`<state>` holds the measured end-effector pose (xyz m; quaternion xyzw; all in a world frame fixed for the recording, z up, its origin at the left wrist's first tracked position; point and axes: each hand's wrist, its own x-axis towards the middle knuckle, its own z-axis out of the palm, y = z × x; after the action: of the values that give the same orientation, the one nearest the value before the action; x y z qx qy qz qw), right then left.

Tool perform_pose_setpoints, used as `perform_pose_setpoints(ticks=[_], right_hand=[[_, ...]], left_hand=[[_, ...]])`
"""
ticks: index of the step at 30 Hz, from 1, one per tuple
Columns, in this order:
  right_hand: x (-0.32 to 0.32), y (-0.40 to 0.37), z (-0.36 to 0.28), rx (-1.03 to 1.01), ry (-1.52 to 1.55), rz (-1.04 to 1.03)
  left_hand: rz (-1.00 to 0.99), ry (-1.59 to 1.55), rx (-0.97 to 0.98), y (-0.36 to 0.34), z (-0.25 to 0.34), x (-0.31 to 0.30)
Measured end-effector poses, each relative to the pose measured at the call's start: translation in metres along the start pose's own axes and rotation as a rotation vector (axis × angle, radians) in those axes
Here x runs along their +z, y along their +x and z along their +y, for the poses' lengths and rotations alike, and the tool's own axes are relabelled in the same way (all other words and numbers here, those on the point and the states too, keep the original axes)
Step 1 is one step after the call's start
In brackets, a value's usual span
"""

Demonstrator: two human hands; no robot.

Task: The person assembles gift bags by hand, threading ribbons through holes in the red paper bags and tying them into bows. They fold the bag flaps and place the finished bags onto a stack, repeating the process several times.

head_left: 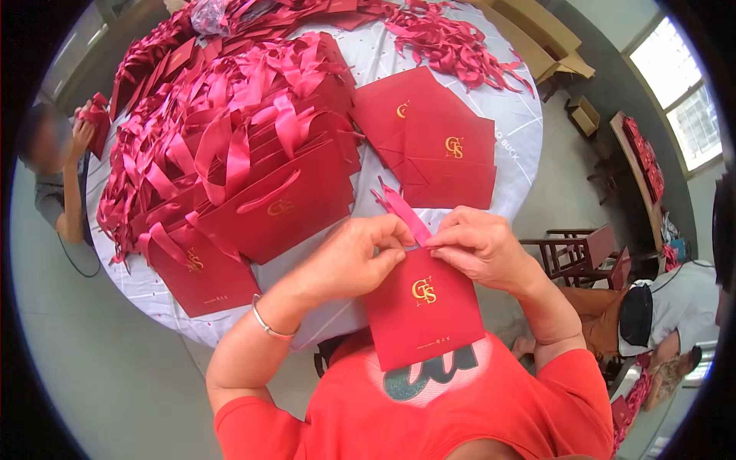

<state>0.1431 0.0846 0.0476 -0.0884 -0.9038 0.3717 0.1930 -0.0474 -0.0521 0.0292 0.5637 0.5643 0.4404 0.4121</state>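
Note:
A red paper gift bag (425,322) with a gold monogram hangs in front of my chest, its top edge at my fingers. My left hand (376,249) pinches at the bag's top edge, thumb and fingertips together. Beside it, my right hand (479,245) has its fingertips closed on a pink ribbon (414,222) where it meets the bag. The ribbon's loose ends stick out beyond my hands toward the table. Just past my hands lie several flat red bags (452,142) without visible ribbons.
Red bags with ribbon handles (284,207) stand packed on the round white-covered table (521,130). Loose pink ribbons (452,46) lie at the far side. One person (57,169) handles a red bag at left; another (652,314) is at right near a wooden chair (575,249).

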Motion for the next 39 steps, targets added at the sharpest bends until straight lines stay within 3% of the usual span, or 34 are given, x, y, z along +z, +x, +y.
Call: perform_pose_setpoints(ticks=[2,7,10,12,15,25,39], right_hand=[[-0.009,-0.002,0.001,-0.001,0.016,0.006],[-0.024,-0.004,0.000,0.009,0.036,0.039],[-0.021,-0.004,0.006,-0.022,0.030,0.033],[-0.015,-0.003,0.010,-0.038,0.012,0.072],[-0.012,-0.002,0.001,-0.084,-0.059,0.071],[0.013,0.006,-0.012,-0.260,0.014,0.087],[0.020,0.005,-0.016,-0.274,-0.034,0.102]], left_hand=[[-0.049,-0.069,-0.151,-0.001,0.007,-0.007],[-0.067,0.083,0.080,0.000,-0.002,-0.018],[-0.170,-0.165,-0.056,0.001,-0.009,-0.022],[-0.288,-0.300,-0.307,0.004,-0.009,-0.025],[-0.348,-0.491,-0.425,0.005,-0.017,-0.024],[-0.458,-0.564,-0.360,0.002,-0.015,-0.023],[-0.459,-0.632,-0.386,0.001,-0.018,-0.023]])
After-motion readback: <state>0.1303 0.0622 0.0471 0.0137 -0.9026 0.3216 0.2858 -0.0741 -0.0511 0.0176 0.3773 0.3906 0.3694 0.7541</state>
